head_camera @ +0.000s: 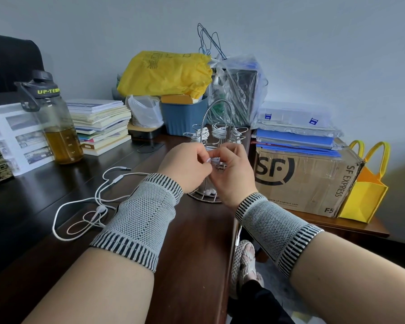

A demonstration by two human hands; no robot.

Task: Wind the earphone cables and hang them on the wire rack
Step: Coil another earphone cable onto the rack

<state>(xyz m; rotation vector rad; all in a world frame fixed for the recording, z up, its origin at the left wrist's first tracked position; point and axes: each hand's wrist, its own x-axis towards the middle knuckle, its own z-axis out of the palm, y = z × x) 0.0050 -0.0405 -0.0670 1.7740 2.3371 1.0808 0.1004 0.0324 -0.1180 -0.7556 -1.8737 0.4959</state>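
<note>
Both hands, left hand (pixel 185 163) & right hand (pixel 232 170), pinch a wound earphone coil (pixel 214 159) just in front of the wire rack (pixel 216 127); next, likely hook it on a free arm. Another earphone cable (pixel 96 202) lies unwound left of rack.

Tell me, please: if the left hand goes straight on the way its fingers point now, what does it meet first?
Most likely the right hand, which is fingertip to fingertip with the left hand around a white earphone cable. The wire rack stands just behind; depth is unclear.
</note>
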